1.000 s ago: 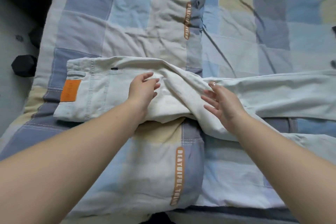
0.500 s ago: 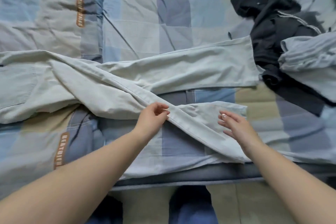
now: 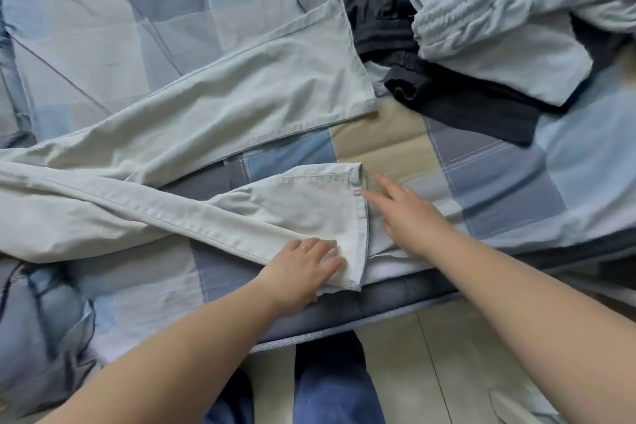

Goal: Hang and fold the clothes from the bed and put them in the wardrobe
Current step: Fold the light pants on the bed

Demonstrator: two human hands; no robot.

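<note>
Pale grey-green trousers (image 3: pixel 220 113) lie spread on the checked bed cover, their two legs splayed apart toward the right. My left hand (image 3: pixel 306 263) rests flat on the near leg close to its hem, fingers straight, a ring on one finger. My right hand (image 3: pixel 402 213) lies open just right of that hem, its fingertips touching the cuff's upper corner. The far leg ends at a hem beside a dark garment (image 3: pixel 457 103). The trousers' waist is out of view at the left.
A black garment and a light blue-grey garment (image 3: pixel 499 21) are heaped at the upper right of the bed. The bed cover (image 3: pixel 481 175) reaches the mattress edge (image 3: pixel 395 299) near my body; tiled floor (image 3: pixel 447 372) and my legs show below.
My view and both hands have slid right along the near trouser leg from the seat to the hem. The left hand has gone from pinching the seam to lying flat.
</note>
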